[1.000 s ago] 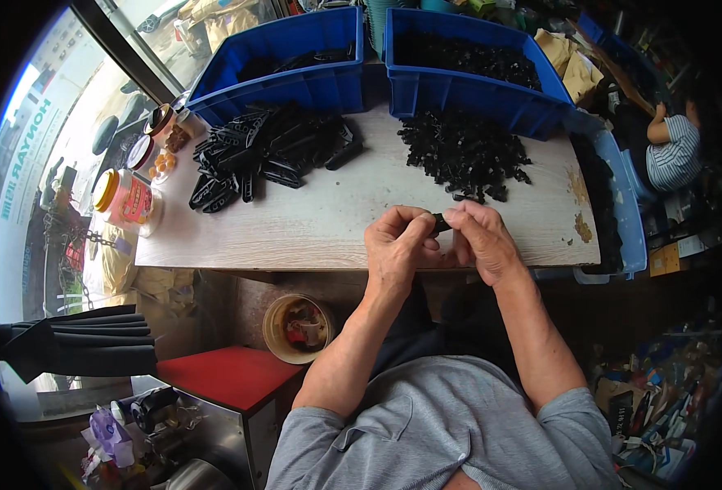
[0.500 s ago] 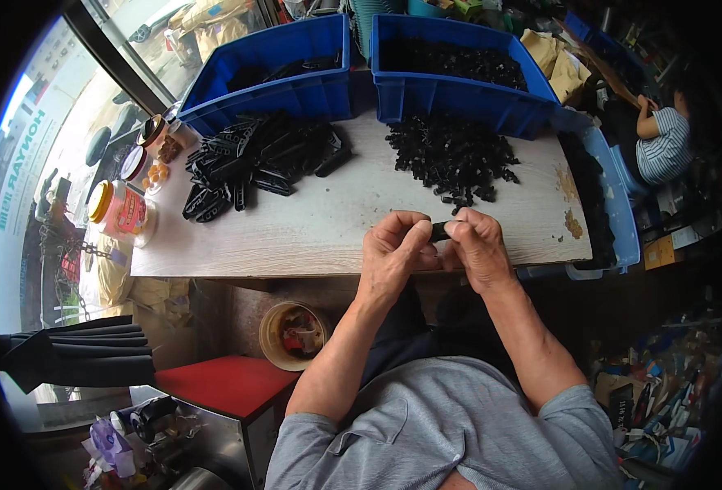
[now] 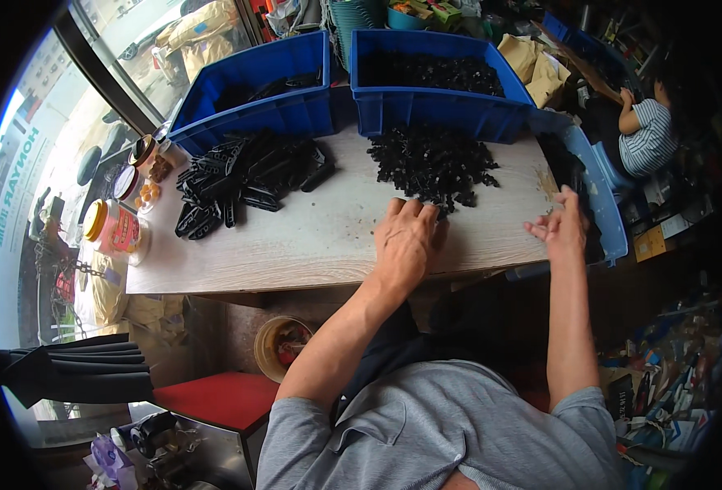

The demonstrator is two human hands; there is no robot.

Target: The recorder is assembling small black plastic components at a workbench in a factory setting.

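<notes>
My left hand (image 3: 409,245) is at the near edge of a heap of small black plastic pieces (image 3: 434,167) on the table, its fingers curled down at the lowest pieces. The fingertips are hidden, so what they grip does not show. Beyond the table's right edge, beside a light blue bin (image 3: 612,219), my right hand (image 3: 567,227) is raised with its fingers apart and nothing visible in them. Long black plastic casings (image 3: 246,173) lie heaped on the table's left half.
Two blue crates (image 3: 254,118) (image 3: 442,114) holding black parts stand along the table's far edge. A yellow-lidded jar (image 3: 116,232) and smaller jars line the left side. Below the near edge is a round bucket (image 3: 275,347). A person in a striped shirt (image 3: 647,139) sits far right.
My hands, together on a small dark piece before, are now apart. The left has reached forward to the heap; the right has swung right to the light blue bin, the piece no longer visible.
</notes>
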